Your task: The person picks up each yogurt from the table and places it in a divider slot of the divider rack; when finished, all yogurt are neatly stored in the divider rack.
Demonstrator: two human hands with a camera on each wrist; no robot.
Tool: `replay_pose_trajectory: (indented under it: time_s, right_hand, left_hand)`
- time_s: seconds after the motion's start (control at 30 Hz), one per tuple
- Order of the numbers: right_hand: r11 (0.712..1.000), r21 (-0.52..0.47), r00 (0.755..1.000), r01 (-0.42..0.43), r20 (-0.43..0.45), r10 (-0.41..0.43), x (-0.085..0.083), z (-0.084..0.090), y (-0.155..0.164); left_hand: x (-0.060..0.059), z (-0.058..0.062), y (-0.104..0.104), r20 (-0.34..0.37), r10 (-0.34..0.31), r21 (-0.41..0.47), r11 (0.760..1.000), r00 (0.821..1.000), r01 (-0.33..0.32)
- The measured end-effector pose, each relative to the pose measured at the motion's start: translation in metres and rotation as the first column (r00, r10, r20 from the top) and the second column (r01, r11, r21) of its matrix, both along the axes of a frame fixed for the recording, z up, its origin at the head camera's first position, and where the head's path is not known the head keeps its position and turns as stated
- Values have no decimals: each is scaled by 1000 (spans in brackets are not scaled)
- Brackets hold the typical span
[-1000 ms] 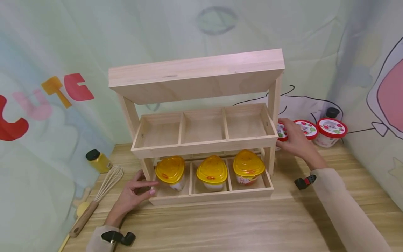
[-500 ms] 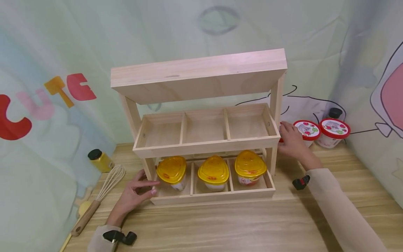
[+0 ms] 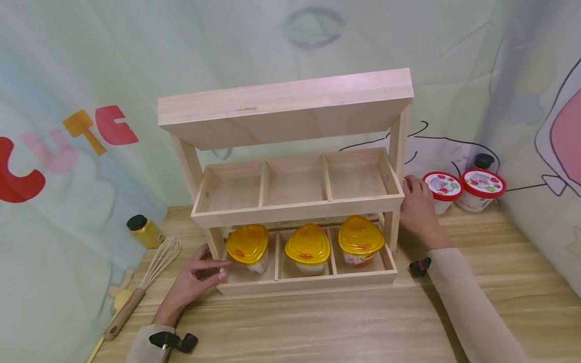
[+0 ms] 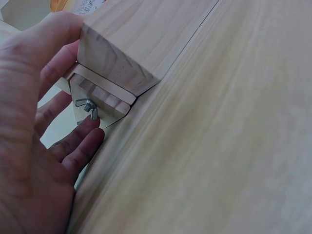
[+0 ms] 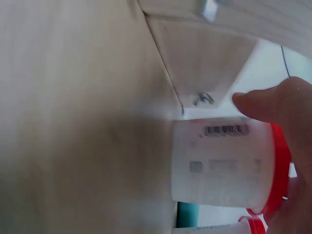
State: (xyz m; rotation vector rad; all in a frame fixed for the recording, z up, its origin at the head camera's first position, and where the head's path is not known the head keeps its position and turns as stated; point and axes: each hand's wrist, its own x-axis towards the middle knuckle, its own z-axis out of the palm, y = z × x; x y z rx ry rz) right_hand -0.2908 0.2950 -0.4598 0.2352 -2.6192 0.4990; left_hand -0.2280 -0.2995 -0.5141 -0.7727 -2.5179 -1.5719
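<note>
Fingers [image 4: 75, 137] of the left hand [image 3: 191, 285] lie loosely parted, not clenched, about the lower left corner of the wooden shelf [image 3: 295, 215], one fingertip just by a wing nut [image 4: 87, 105]; the touch looks light, probably to keep the frame from sliding. In the shelf's bottom tray [image 3: 272, 288] stand three yellow-lidded tubs [image 3: 306, 244], one to a compartment, so the low dividers likely stop each from knocking its neighbour. At the shelf's right end, the right hand [image 3: 419, 209] grips a red-lidded tub [image 5: 222, 165] from above, fingers bent round the lid's rim, a hold that suits its wide cap; the tub is upright, just beside the shelf's right side. Whether the outstretched thumb presses it is hard to tell from these angles. Farther right, two more red-lidded tubs [image 3: 442, 185] stand side by side before a black-capped bottle [image 3: 483, 161], set far back, perhaps to keep them out of the arms' way.
</note>
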Motion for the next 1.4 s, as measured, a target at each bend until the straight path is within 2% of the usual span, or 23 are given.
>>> replay_pose_trajectory:
  time_s: [0.1,0.23,0.63,0.87,1.13,1.4]
  right_hand:
    - [1000,16,999,23,-48,-23,-1,-3,-5]
    - [999,6,997,41,-64,-41,0,-5,-7]
    - [998,-49,999,42,33,-41,-4,-6,-11]
    - [991,-130,998,20,-62,-28,-4,-6,-9]
    - [975,-223,992,-1,-126,-28,0,9,-10]
    - [966,-253,995,48,-76,-69,10,34,-10]
  left_hand:
    - [1,1,1,-3,10,-10,1000,1000,-10]
    - [0,2,2,-15,11,-24,1000,1000,-12]
    - [2,0,-1,-12,37,-25,999,999,-37]
    - [-1,-1,0,-4,23,-12,1000,1000,-23]
    - [0,1,2,-8,7,-15,1000,1000,-7]
    - [0,0,0,-10,16,-20,1000,1000,-17]
